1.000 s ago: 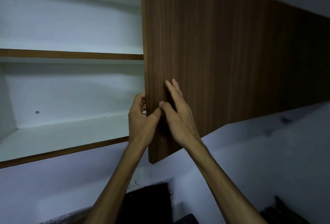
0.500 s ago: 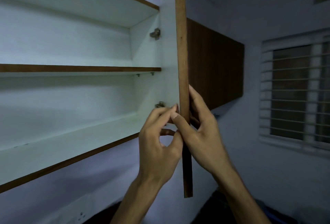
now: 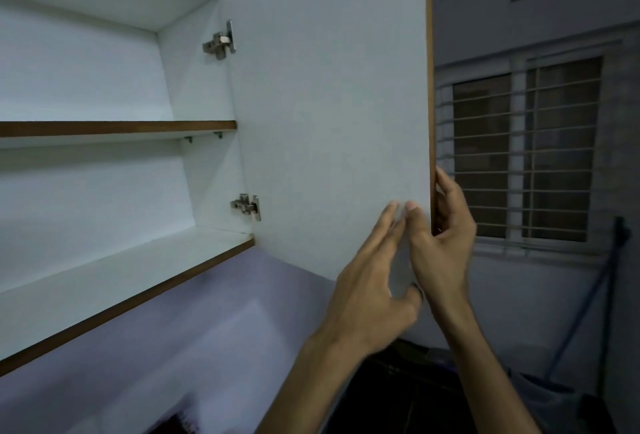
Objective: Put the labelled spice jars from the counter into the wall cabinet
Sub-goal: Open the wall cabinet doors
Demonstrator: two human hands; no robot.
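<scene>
Here, the wall cabinet (image 3: 114, 260) is seen standing wide open, its door (image 3: 329, 115) swung out so that the white inner face is turned toward the camera. The door's free edge is gripped near the bottom by the right hand (image 3: 441, 243), the thumb laid on the inner face and the fingers wrapped round the wooden edge. The left hand (image 3: 372, 290) is held just beside it with fingers extended and slightly spread; nothing is grasped by it, the fingertips lying against or just off the white face. Two shelves are shown inside the cabinet, to the left of both hands. No spice jars are shown anywhere in view.
</scene>
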